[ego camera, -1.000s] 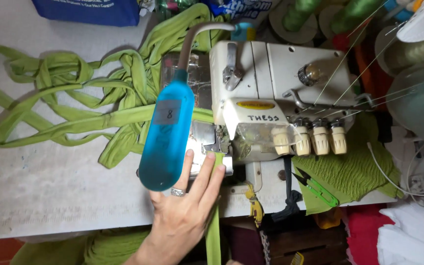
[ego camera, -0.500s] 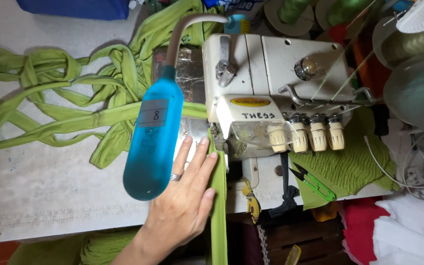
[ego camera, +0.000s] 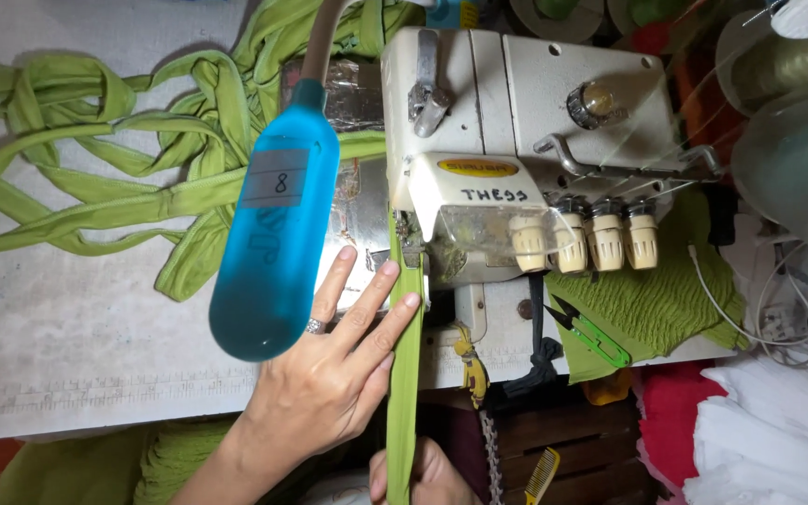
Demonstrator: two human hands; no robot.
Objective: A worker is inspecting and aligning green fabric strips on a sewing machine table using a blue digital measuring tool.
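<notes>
left hand point(ego camera: 339, 374) lying open, fingers flat on the green strip point(ego camera: 406, 374), whose long axis is running front-to-back into the sewing machine point(ego camera: 516, 168); right hand point(ego camera: 427, 477) pinching its near end at the table's front edge.

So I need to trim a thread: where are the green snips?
Head view, right of centre: the green snips lie on green ribbed cloth, below the sewing machine.

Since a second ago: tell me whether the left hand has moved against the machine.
No. The left hand stays flat on the green strip at the front of the machine; only the camera view has shifted slightly.
</notes>
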